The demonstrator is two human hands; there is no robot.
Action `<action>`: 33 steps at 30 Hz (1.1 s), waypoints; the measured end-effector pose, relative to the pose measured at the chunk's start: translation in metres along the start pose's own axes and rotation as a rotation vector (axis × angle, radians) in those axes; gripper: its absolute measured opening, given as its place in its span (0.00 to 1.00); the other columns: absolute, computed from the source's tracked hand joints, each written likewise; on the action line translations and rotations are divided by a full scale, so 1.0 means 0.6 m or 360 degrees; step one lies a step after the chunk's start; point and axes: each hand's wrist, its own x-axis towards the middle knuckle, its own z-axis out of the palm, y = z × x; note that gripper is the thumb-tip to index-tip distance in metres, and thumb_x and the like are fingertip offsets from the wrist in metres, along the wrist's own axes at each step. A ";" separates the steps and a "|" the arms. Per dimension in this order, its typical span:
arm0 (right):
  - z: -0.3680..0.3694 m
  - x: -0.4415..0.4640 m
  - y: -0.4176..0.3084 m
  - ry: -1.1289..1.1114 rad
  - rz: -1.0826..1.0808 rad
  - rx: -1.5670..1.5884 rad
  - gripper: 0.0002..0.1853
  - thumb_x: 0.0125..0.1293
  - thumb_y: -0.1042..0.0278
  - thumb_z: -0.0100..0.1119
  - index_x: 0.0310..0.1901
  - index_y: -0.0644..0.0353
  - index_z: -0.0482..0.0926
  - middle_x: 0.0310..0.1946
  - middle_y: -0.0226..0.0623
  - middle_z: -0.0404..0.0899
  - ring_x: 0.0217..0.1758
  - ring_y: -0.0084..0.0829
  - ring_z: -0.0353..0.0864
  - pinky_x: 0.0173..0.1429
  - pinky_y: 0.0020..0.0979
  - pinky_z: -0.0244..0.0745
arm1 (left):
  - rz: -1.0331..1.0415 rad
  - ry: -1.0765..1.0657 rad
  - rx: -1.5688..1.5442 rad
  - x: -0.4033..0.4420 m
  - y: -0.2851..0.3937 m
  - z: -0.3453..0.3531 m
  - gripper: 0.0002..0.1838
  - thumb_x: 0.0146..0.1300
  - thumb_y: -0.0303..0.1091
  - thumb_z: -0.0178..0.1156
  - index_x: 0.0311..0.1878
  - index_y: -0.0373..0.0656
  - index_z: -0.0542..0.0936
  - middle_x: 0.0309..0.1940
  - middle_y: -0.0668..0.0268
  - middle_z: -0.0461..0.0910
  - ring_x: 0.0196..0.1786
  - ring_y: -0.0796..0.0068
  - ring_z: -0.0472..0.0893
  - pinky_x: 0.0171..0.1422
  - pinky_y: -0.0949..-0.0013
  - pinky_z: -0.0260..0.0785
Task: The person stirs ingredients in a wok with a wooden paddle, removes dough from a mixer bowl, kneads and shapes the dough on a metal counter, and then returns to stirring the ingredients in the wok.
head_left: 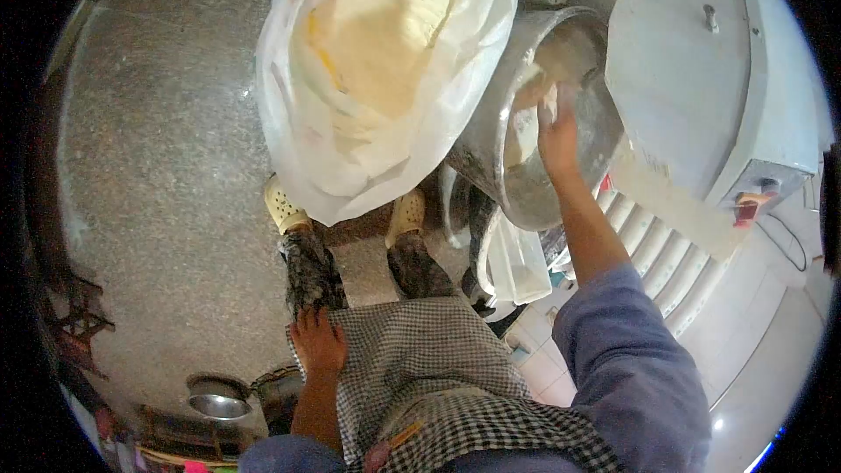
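Observation:
My right hand [559, 131] reaches down into a large metal mixing bowl [598, 153] that tilts towards me. White dough or flour [524, 133] lies in the bowl right beside the fingers, and some white shows against them. Blur at the fingers hides whether they grip any of it. My left hand [319, 343] lies flat on the checked apron [420, 333] over my thigh, fingers apart, holding nothing. Ahead of my feet stands a big white plastic sack [285, 114], wide open, with pale flour [385, 44] inside.
A white machine body [683, 61] stands to the right of the bowl. Below the bowl is a white plastic bin [519, 258], near a row of white slats [653, 245]. A metal basin [219, 398] sits at lower left on the speckled floor [166, 184].

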 end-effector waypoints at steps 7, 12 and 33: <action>0.075 0.195 0.005 0.0239 0.0702 -0.0104 0.29 0.62 0.50 0.51 0.53 0.71 0.71 0.54 0.58 0.71 0.58 0.52 0.70 0.61 0.40 0.65 | 0.0038 -0.0001 -0.0042 0.003 -0.014 -0.018 0.25 0.67 0.46 0.42 0.63 0.43 0.65 0.62 0.57 0.65 0.67 0.56 0.60 0.71 0.51 0.49; 0.121 0.264 0.121 0.0153 0.1125 -0.0463 0.25 0.62 0.52 0.50 0.50 0.69 0.73 0.51 0.56 0.73 0.55 0.50 0.72 0.59 0.40 0.67 | 0.0010 -0.0130 -0.0095 0.007 -0.022 -0.034 0.25 0.66 0.46 0.44 0.61 0.42 0.66 0.60 0.57 0.67 0.65 0.57 0.62 0.69 0.50 0.51; 0.149 0.267 0.290 -0.0454 0.0770 -0.1019 0.16 0.64 0.60 0.47 0.45 0.63 0.78 0.45 0.48 0.78 0.49 0.43 0.78 0.54 0.39 0.71 | 0.0021 -0.0077 0.0012 0.027 -0.003 -0.034 0.23 0.63 0.44 0.47 0.57 0.42 0.70 0.57 0.57 0.69 0.63 0.57 0.64 0.68 0.51 0.52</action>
